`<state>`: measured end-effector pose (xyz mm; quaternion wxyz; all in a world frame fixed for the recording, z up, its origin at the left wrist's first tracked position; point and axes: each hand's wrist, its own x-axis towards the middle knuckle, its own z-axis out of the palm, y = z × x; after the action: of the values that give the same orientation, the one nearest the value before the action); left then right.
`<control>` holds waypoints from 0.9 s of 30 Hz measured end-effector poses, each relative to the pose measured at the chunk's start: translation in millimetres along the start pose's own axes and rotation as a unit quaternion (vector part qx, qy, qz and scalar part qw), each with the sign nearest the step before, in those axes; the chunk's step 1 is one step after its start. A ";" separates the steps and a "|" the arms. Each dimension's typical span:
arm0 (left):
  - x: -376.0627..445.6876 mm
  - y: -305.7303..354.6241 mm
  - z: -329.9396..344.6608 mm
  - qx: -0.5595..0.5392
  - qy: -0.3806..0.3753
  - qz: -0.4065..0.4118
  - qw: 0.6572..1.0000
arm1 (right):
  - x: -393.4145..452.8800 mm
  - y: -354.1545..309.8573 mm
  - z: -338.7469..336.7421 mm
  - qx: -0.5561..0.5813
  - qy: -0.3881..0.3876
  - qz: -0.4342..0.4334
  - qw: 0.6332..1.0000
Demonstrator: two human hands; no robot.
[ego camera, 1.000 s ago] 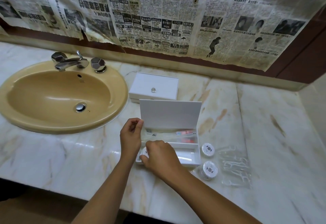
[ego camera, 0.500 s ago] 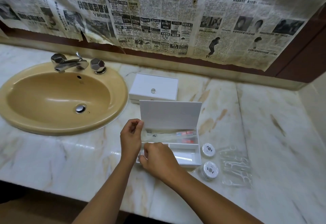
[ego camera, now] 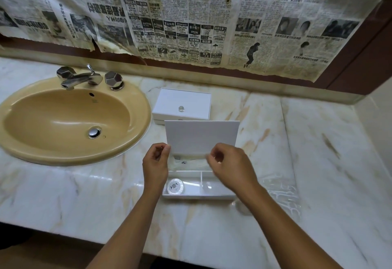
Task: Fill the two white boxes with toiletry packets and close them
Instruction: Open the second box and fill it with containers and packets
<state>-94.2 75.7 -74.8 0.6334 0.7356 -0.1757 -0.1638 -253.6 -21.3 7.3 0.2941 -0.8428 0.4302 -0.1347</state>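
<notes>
Holding a thin, see-through packet (ego camera: 188,159) stretched between two hands just below frame centre: left hand (ego camera: 156,163) pinching its left end, fingers curled, right hand (ego camera: 230,168) pinching its right end in like manner. Hanging right above the open white box (ego camera: 199,193), over its rear compartment, in front of the raised lid (ego camera: 202,136) that stands nearly upright behind. Lying in the box's front left compartment, a round white packet (ego camera: 175,186) with a dark emblem; front right compartment partly hidden by the right wrist. Resting further back, toward upper centre, a second white box (ego camera: 182,106), lid down, small clear knob on top. Spread to the lower right on the marble counter (ego camera: 318,162), a clear plastic bag (ego camera: 282,196) with pale contents too blurred to name. Sitting at the left of the frame, a tan sink (ego camera: 70,120) with a chrome tap (ego camera: 79,77); hanging along the top, yellowed newspaper (ego camera: 191,14) over the wall. Judging by its look: packet very light, limp and slick, likely to sag or slip, so best pinched at both ends as here and lowered flat. Box of stiff plastic, lid light, best taken by its top edge for closing.
</notes>
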 end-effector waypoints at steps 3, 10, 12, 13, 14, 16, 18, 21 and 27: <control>-0.5 1.0 0.6 -0.002 0.003 0.000 1.000 | 5.2 21.7 -16.8 -0.001 0.026 0.032 0.999; -2.2 3.4 1.4 -0.012 0.003 0.003 1.000 | 6.1 70.3 -19.5 -0.081 -0.025 0.104 0.991; -2.5 3.2 1.3 -0.012 0.002 0.004 1.000 | 3.5 77.9 -15.0 -0.106 -0.070 0.119 0.985; -2.4 2.8 1.4 -0.014 0.000 0.003 1.000 | 2.1 80.4 -12.7 -0.115 -0.085 0.125 0.982; -2.4 2.7 1.4 -0.016 0.000 0.003 1.000 | 0.7 82.3 -10.3 -0.121 -0.094 0.128 0.980; -2.7 2.5 1.6 -0.017 0.000 0.003 1.000 | -1.5 85.6 -5.1 -0.133 -0.104 0.130 0.977; -2.7 2.5 1.6 -0.019 0.002 0.003 1.000 | -3.3 87.6 -0.7 -0.146 -0.113 0.133 0.974; -2.0 2.5 1.3 -0.020 0.003 0.001 1.000 | -4.2 89.2 3.1 -0.149 -0.114 0.133 0.973; -1.4 1.5 1.7 -0.021 0.001 -0.005 1.000 | -3.4 86.7 -0.4 -0.123 -0.095 0.133 0.979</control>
<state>-96.3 74.7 -73.5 0.6482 0.7231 -0.1681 -0.1696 -311.9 -58.3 -45.3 0.2427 -0.8168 0.5218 0.0402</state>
